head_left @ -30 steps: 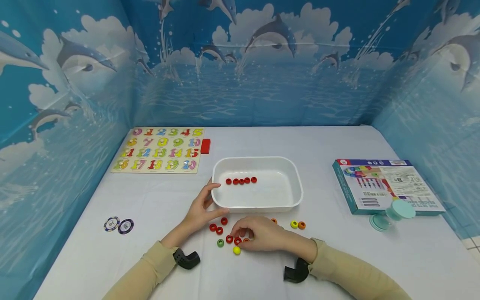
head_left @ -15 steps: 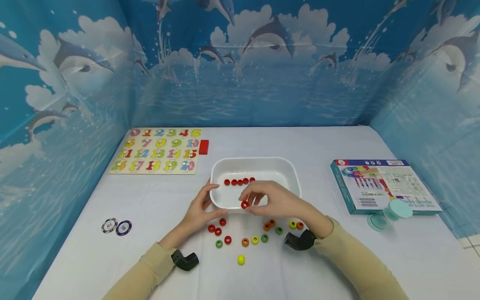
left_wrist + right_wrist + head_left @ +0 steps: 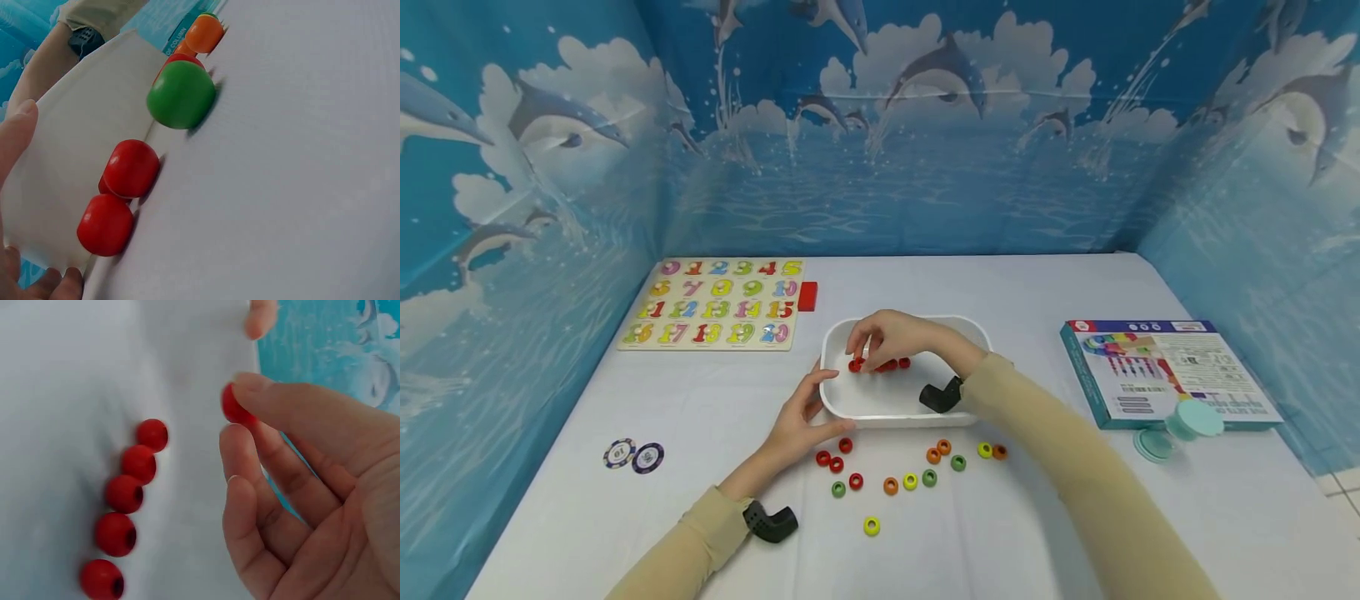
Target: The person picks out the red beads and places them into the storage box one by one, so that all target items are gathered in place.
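Observation:
My left hand (image 3: 801,425) grips the near left corner of the white tray (image 3: 895,421), its thumb along the front wall. Over the tray's left part is my right hand (image 3: 898,335), pinching a red bead (image 3: 231,406) between thumb and fingertips. In the right wrist view a row of red beads (image 3: 124,494) lies on the tray floor below the held bead. On the cloth by the tray's front wall are several loose red beads (image 3: 836,465), and the left wrist view shows two of them close to that wall, with a green bead (image 3: 181,95) farther along.
Orange beads (image 3: 891,486), yellow beads (image 3: 910,481) and green beads (image 3: 929,477) lie loose before the tray. A number puzzle board (image 3: 715,304) and a red block (image 3: 807,296) are behind left, two poker chips (image 3: 633,455) at left, a flat box (image 3: 1165,371) and a mint-green stand (image 3: 1195,419) at right.
My right hand took a red bead from the loose ones in front and carried it forward and left over the row in the tray. The left hand stays on the tray.

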`<state>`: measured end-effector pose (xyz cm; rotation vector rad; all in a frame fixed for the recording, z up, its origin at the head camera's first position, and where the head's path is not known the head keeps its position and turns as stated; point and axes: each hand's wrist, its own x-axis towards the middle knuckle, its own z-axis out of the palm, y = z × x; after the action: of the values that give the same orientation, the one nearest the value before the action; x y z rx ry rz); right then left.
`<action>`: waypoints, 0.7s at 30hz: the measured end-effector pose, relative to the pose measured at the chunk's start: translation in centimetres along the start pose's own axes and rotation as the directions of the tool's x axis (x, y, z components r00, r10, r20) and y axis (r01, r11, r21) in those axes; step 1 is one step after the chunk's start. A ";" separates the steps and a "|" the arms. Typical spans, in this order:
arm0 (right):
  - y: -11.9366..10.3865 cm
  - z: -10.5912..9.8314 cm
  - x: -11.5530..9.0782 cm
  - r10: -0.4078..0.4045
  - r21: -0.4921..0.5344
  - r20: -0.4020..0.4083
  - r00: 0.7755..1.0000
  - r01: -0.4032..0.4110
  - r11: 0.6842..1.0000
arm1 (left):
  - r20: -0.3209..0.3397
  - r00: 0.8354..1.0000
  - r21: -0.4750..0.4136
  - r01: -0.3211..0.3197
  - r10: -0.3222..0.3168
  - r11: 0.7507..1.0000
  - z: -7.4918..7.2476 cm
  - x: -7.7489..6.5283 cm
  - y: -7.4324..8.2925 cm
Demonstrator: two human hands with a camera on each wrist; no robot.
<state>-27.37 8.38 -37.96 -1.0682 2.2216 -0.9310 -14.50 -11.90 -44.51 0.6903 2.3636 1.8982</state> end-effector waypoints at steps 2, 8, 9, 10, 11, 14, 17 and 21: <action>0.6 0.5 0.8 0.024 -0.024 0.034 0.999 -0.023 0.999 | -0.001 1.000 -0.001 -0.003 0.003 1.000 0.0 0.0 0.0; 1.7 1.8 2.1 0.033 -0.044 0.043 0.999 -0.031 0.999 | 0.003 1.000 0.001 0.013 -0.013 1.000 0.1 -0.1 0.2; 1.7 1.9 2.1 0.031 -0.044 0.040 0.999 -0.029 0.999 | 0.004 1.000 0.002 0.017 -0.017 1.000 0.1 -0.1 0.2; 1.7 2.1 2.2 0.026 -0.049 0.038 0.999 -0.024 0.999 | 0.004 1.000 0.002 0.019 -0.019 1.000 0.1 -0.1 0.2; 1.7 2.2 2.3 0.023 -0.050 0.042 0.999 -0.021 0.999 | 0.005 1.000 0.004 0.017 -0.017 1.000 0.1 -0.1 0.3; 1.6 2.4 2.4 0.025 -0.058 0.062 0.998 -0.021 0.998 | 0.005 1.000 0.004 0.006 -0.006 1.000 0.1 -0.1 0.2; 1.5 2.5 2.5 0.035 -0.062 0.091 0.995 -0.029 0.998 | 0.003 1.000 0.006 -0.005 0.005 1.000 0.0 0.0 0.1; 0.9 2.1 2.4 0.034 -0.094 0.090 0.995 -0.026 0.995 | -0.005 1.000 0.015 0.011 -0.011 1.000 -0.1 -0.1 0.0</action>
<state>-27.78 6.08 -40.30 -1.0933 2.2176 -0.7567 -14.47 -12.00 -44.54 0.6727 2.3823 1.8814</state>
